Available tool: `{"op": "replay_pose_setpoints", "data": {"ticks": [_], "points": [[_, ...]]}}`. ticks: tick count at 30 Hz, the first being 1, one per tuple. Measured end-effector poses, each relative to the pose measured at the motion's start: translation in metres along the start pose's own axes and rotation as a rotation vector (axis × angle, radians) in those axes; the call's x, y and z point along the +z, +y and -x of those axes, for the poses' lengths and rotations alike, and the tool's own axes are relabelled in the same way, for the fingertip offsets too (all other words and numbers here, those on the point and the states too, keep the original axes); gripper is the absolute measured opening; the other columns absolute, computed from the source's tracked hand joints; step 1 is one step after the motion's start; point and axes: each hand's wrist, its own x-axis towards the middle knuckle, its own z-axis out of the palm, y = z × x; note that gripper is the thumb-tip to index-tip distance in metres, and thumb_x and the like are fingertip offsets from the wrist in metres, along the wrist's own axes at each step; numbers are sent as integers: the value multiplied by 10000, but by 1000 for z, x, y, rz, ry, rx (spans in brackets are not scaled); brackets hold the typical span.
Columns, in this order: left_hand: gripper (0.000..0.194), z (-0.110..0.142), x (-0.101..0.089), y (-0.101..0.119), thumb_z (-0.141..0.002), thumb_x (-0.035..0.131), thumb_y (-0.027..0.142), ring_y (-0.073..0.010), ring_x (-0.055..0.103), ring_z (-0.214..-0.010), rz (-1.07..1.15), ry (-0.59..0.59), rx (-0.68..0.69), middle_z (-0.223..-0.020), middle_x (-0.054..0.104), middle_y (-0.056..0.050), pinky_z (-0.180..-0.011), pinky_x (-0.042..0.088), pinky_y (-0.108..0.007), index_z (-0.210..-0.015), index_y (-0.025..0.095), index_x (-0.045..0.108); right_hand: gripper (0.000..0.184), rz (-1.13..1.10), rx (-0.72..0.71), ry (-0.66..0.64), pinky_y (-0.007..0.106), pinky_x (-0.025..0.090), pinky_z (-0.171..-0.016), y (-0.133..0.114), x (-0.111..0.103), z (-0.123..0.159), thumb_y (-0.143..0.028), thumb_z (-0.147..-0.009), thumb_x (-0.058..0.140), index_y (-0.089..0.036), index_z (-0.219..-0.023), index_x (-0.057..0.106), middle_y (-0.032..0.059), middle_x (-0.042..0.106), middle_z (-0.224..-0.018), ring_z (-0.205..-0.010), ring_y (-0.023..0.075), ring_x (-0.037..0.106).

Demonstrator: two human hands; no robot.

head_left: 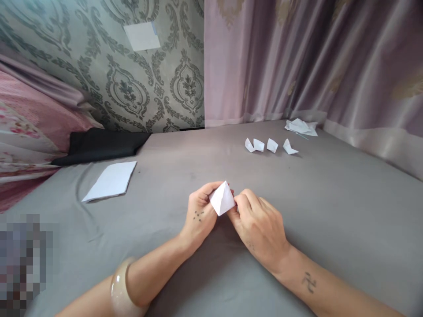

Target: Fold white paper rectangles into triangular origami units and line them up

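A small piece of folded white paper (222, 199), creased into a pointed shape, is held up between my two hands above the grey cloth. My left hand (201, 209) grips its left side, with the thumb along the top edge. At its right edge the fingers of my right hand (259, 222) are closed on the paper, their tips partly hidden behind the knuckles. Beyond my hands several small folded paper pieces (272, 145) stand in a loose row on the cloth.
Grey cloth (172, 171) covers the flat surface. A stack of white paper (112, 179) lies to the left, with a black cloth (102, 145) behind it. More folded paper (301, 127) lies at the far right by the purple curtain (264, 61). A patterned wall (132, 83) stands behind.
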Motion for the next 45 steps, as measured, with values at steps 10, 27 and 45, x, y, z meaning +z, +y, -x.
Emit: {"op": "replay_pose_setpoints", "data": {"ticks": [10,27,45], "points": [[266,5,-11,-4,-830,530,96,-145,664,-765,-368,-105,203,-896,721,-39,-679,496,-238,-1053,189,642,159,-1082,689,-503,246,431,-622,30,-11,-12,-275,-851,536,-230,-946,655,2,662,-863,-695,118,580],[497,-2,-15,7,-783,582,133,-211,663,-869,206,-506,-304,-999,704,-122,-730,484,-303,-1259,146,437,228,-1401,809,-694,275,373,-692,49,-7,-20,-420,-744,689,-217,-641,707,-31,535,-699,-647,94,467],[244,-7,-18,10,-715,766,307,-158,675,-762,256,-357,-571,-843,729,-75,-740,519,-277,-874,129,715,309,-1326,852,-635,259,463,-669,46,-9,-20,-490,-797,622,-204,-854,722,34,667,-841,-781,142,586]]}}
